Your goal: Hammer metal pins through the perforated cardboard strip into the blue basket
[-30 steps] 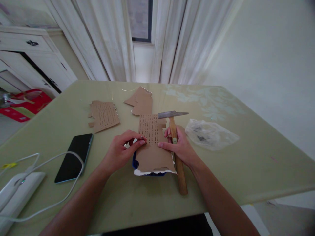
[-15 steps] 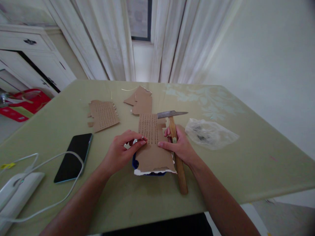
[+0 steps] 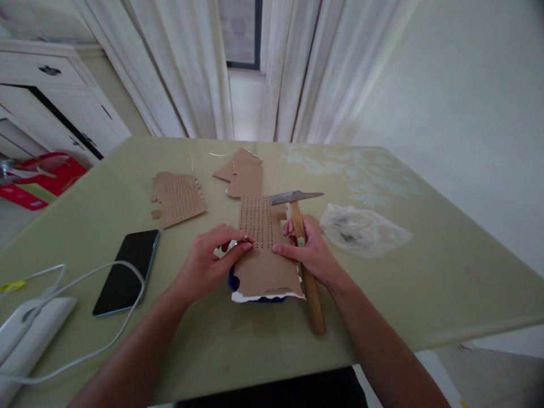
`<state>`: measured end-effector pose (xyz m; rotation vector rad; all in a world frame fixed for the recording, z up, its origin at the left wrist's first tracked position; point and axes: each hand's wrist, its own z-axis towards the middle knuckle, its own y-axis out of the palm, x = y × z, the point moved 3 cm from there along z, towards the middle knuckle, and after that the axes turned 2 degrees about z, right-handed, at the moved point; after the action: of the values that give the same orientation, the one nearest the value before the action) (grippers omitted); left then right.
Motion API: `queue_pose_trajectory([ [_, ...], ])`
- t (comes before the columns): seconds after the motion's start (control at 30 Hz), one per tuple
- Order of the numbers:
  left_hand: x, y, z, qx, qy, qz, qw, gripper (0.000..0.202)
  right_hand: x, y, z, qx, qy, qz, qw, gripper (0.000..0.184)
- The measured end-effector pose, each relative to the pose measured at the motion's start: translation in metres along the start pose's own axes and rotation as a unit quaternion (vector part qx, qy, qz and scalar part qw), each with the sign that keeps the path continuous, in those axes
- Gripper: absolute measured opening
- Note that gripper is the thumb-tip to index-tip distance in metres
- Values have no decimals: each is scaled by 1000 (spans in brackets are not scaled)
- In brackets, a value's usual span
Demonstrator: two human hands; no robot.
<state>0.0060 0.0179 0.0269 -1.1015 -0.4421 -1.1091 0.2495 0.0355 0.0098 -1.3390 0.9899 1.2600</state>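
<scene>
My left hand (image 3: 215, 258) pinches a small shiny nail (image 3: 246, 238) between thumb and forefinger at the left edge of a cardboard piece (image 3: 267, 271); most of the nail is hidden. Rows of small holes run over the upper half of this cardboard, and its near edge is torn white. Beneath it, a blue object (image 3: 233, 281) shows only at the edges. My right hand (image 3: 309, 247) is wrapped round the wooden handle of a hammer (image 3: 313, 300), its metal head pointing away from me. The right thumb presses on the cardboard near the holes.
A second holed cardboard piece (image 3: 181, 198) and torn cardboard scraps (image 3: 249, 178) lie farther back. To the right rests a clear plastic bag (image 3: 369, 232) with dark bits inside. A phone (image 3: 127, 272), a white cable (image 3: 138, 277) and a white power strip (image 3: 38, 326) are at left.
The hammer's handle has tilted very slightly, its head shifting a touch left. Both hands keep their grips, and the cardboard stays put.
</scene>
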Motion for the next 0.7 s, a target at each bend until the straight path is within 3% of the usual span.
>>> queue_pose_trajectory([
  [0.57,4,3,-2,-9,95,53,994,6,3,-2,2,-1,-28,-20,999,50],
  [0.7,2,5,-2,-13,103,58,993,8,-1,-5,1,7,-30,-31,999,42],
])
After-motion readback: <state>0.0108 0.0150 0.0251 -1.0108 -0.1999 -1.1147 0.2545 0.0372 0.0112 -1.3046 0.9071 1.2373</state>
